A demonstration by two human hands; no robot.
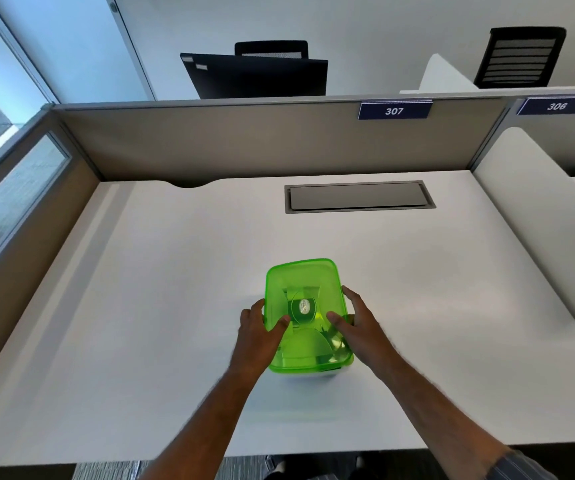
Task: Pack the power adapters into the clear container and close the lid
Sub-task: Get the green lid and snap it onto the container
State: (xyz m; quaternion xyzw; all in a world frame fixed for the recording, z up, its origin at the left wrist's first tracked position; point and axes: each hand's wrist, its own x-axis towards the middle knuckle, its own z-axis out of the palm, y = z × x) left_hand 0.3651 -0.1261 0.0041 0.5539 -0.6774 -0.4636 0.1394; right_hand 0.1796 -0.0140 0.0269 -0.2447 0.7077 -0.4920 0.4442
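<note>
A clear container stands on the white desk near its front middle, covered by a translucent green lid (305,282). Through the lid I make out white power adapters (303,308) inside. My left hand (262,332) rests on the lid's left edge, thumb on top and fingers curled over the side. My right hand (357,322) lies on the right edge the same way, its fingers spread along the rim. Both hands press on the lid. The container's clear walls are mostly hidden beneath the lid; only a pale strip (314,375) shows at the near side.
The white desk (175,271) is walled by grey partitions at the back and left. A grey cable hatch (359,196) is set into the desk at the back. A white divider (528,209) stands at the right. Black chairs and a monitor stand beyond the partition.
</note>
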